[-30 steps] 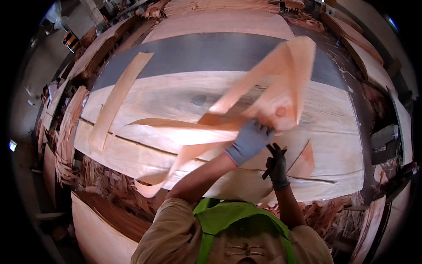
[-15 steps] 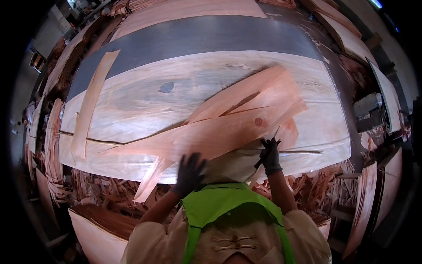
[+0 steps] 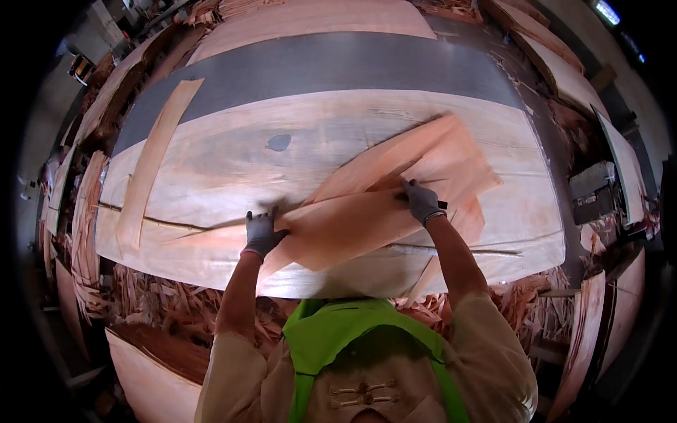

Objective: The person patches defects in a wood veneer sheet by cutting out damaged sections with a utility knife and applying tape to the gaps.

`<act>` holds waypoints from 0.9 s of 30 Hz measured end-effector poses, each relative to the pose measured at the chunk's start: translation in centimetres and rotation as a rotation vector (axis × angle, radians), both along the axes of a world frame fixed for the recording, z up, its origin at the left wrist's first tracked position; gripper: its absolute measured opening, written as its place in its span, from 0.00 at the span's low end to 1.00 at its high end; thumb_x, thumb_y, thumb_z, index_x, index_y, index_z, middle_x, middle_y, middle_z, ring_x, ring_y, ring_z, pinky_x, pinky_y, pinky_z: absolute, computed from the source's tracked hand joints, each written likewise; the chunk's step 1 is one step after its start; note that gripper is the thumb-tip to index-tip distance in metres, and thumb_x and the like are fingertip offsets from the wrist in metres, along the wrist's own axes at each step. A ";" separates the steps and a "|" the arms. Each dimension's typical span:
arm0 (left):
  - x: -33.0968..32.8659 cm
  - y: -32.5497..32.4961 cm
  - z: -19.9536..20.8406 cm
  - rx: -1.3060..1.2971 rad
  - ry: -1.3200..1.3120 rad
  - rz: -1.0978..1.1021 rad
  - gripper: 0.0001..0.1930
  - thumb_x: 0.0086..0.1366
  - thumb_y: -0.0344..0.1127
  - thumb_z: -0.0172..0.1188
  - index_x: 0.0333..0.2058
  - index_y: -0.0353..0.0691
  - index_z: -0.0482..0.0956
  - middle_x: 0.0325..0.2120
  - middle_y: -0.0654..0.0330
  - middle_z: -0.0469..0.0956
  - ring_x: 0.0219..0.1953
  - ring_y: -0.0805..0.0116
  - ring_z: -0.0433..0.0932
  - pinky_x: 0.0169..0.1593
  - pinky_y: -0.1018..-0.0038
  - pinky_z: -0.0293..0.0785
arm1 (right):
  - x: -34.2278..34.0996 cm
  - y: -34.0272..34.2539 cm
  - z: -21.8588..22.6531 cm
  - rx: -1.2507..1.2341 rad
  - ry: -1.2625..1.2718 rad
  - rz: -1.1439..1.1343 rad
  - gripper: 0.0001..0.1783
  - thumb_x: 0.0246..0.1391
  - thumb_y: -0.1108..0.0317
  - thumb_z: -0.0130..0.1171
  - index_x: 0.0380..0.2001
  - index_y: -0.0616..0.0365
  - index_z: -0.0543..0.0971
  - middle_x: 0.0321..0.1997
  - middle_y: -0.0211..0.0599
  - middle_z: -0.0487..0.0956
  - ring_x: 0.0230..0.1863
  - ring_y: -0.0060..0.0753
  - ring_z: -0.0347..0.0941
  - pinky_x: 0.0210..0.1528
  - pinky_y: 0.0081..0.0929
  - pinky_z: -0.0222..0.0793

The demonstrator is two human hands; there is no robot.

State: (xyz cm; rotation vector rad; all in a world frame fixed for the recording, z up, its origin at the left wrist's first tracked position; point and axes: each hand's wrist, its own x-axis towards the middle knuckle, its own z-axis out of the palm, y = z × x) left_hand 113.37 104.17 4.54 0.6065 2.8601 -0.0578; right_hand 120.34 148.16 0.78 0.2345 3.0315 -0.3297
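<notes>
Several thin reddish wood veneer pieces (image 3: 451, 151) overlap on a large pale veneer sheet (image 3: 211, 173). My left hand (image 3: 263, 233), in a grey glove, rests on the left part of the uppermost veneer strip (image 3: 345, 225), its fingers spread and the thumb apart. Farther right, my gloved right hand (image 3: 423, 200) is at the strip's far edge, fingers curled. A short dark handle (image 3: 442, 205) juts from its palm side; the rest of that tool is hidden. A separate narrow veneer strip (image 3: 156, 158) lies at the left, across the sheet's edge.
A dark grey tabletop (image 3: 338, 60) shows beyond the pale sheet, with another reddish sheet (image 3: 317, 25) at the far side. Shredded veneer scraps (image 3: 155, 292) fill the space below the near edge. Stacks of veneer (image 3: 88, 240) stand at left and right.
Both hands have moved forward onto the uppermost strip, the left also going leftward. That strip has shifted slightly, and its knot no longer shows. The view has shifted a little.
</notes>
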 end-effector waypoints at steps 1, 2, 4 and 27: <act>-0.2 -0.2 0.0 0.059 0.073 -0.027 0.38 0.50 0.54 0.62 0.58 0.46 0.62 0.41 0.52 0.77 0.45 0.56 0.74 0.60 0.53 0.54 | -0.4 0.5 -0.1 0.035 0.053 0.019 0.19 0.54 0.63 0.47 0.51 0.45 0.68 0.44 0.43 0.74 0.38 0.50 0.75 0.36 0.43 0.71; -0.1 -0.9 -0.3 0.113 0.137 -0.055 0.34 0.50 0.51 0.62 0.56 0.46 0.65 0.38 0.53 0.78 0.43 0.57 0.75 0.58 0.54 0.56 | -0.4 0.6 -0.2 0.065 0.098 0.037 0.16 0.55 0.63 0.47 0.48 0.45 0.70 0.40 0.43 0.75 0.36 0.50 0.75 0.34 0.43 0.71; 1.7 -0.7 1.3 0.192 0.308 -0.123 0.24 0.50 0.42 0.64 0.47 0.45 0.73 0.29 0.55 0.78 0.35 0.57 0.76 0.51 0.60 0.65 | 1.1 0.9 -0.3 0.036 0.279 0.082 0.09 0.55 0.62 0.49 0.38 0.48 0.75 0.34 0.43 0.75 0.31 0.50 0.75 0.31 0.45 0.70; 10.7 -6.2 -4.2 0.174 0.097 0.239 0.51 0.40 0.42 0.70 0.63 0.45 0.51 0.58 0.46 0.59 0.54 0.49 0.66 0.51 0.60 0.66 | 24.0 -0.7 4.2 -0.408 0.033 -0.164 0.12 0.47 0.73 0.50 0.37 0.54 0.77 0.35 0.42 0.77 0.38 0.49 0.74 0.38 0.39 0.70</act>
